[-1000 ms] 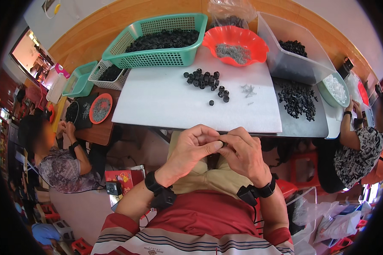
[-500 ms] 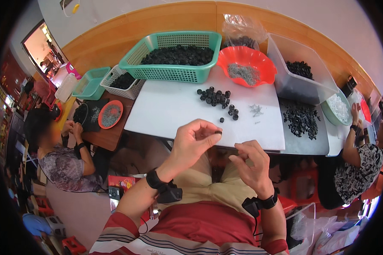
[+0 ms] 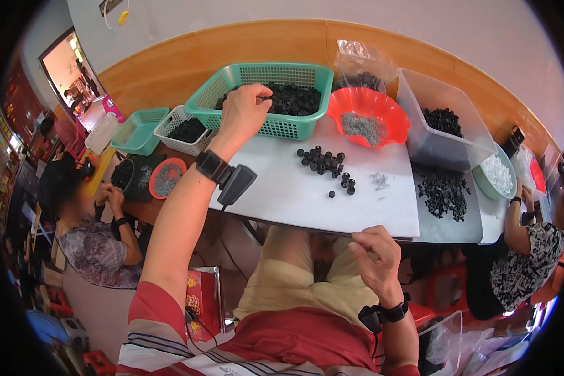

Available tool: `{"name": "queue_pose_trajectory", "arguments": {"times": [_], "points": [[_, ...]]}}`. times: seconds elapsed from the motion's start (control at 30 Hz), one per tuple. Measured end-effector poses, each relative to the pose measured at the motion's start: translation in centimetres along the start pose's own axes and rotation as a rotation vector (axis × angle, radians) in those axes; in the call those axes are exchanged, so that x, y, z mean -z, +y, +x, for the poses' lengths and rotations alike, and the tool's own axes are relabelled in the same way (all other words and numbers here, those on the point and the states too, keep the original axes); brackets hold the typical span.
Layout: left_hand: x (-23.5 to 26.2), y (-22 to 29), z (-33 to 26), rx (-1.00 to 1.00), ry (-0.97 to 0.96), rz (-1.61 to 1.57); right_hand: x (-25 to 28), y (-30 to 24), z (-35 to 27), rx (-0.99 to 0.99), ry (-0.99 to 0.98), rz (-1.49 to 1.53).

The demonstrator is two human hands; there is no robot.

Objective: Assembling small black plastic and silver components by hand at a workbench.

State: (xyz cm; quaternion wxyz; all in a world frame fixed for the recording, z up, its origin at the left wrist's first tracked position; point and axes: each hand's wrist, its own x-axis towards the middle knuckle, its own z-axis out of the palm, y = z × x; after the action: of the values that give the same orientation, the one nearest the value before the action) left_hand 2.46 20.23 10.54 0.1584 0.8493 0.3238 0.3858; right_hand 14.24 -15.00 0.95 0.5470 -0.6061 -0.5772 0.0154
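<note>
My left hand [image 3: 243,114] is stretched out over the near rim of a large green basket [image 3: 257,125] full of small black parts [image 3: 297,99]. Its thumb and finger pinch a small black part at the basket's edge. My right hand [image 3: 376,255] hangs by the front edge of the white work board [image 3: 282,200], above my lap, fingers curled with nothing visible in them. A loose cluster of black parts [image 3: 323,161] and a few tiny pale pieces [image 3: 379,180] lie on the board between the hands. Both wrists wear black bands.
A red bowl [image 3: 396,133] of small grey pieces, a clear bin [image 3: 420,135] and a heap of black parts [image 3: 443,194] sit to the right. Smaller baskets [image 3: 138,128] stand at left. One person [image 3: 88,238] works at left, another [image 3: 526,263] at right.
My hands were together in front of my chest, then parted. The left hand has reached forward to the green basket with the black part; the right hand has dropped to the table edge.
</note>
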Motion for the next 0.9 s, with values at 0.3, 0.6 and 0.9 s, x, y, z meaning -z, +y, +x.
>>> {"name": "queue_pose_trajectory", "arguments": {"times": [0.3, 0.6, 0.9], "points": [[-5.3, 4.5, -12.3, -0.253, -0.13, -0.253, 0.9, 1.5, 0.2, -0.082, 0.023, -0.022], [-7.9, 5.1, -14.1, -0.262, -0.363, -0.231, 1.7, 2.1, 0.7, -0.171, 0.049, -0.057], [-8.2, 5.0, -14.5, -0.213, -0.369, -0.273, 3.4, 3.6, 4.4, -0.169, -0.003, -0.389]]}}
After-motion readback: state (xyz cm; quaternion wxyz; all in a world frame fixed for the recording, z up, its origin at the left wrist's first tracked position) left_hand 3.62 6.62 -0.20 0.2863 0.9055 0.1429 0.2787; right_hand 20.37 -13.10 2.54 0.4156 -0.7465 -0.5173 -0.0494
